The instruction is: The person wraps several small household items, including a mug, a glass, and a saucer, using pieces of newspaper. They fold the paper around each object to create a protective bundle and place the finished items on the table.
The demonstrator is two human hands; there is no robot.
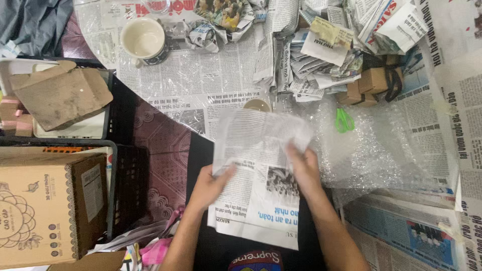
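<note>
Left hand (pixel 208 185) pinches the newspaper sheet (pixel 261 175) at its edge; right hand (pixel 303 168) presses curled fingers on it, beside bubble wrap (pixel 371 145).

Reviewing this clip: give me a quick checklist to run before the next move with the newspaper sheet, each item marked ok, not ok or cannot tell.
1. Left hand grips the newspaper sheet at its left edge: ok.
2. Right hand rests on the sheet's right side: ok.
3. Anything wrapped under the sheet: cannot tell.
4. Green scissors lie apart from both hands, on the bubble wrap: ok.
5. White cup stands upright, away from the sheet: ok.
</note>
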